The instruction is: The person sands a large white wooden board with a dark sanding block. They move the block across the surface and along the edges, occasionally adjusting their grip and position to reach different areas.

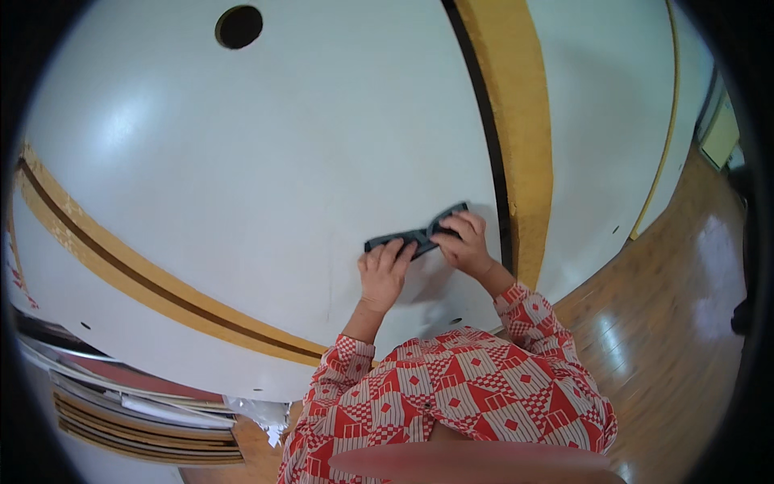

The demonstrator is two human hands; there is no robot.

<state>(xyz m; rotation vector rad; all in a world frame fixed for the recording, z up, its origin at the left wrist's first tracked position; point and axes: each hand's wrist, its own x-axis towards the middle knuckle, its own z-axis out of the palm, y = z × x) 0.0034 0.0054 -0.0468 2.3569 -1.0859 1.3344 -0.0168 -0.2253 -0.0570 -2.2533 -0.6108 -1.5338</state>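
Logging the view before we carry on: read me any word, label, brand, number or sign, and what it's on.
No readable text in view.
Dark strip in the left hand and right hand: no lettering visible.
Red marks at the far left: too small and blurred to tell if they are writing.
Shirt: pattern only.

No lettering, label, number or sign can be read on the board (242, 161), nor on anything beside or around it.
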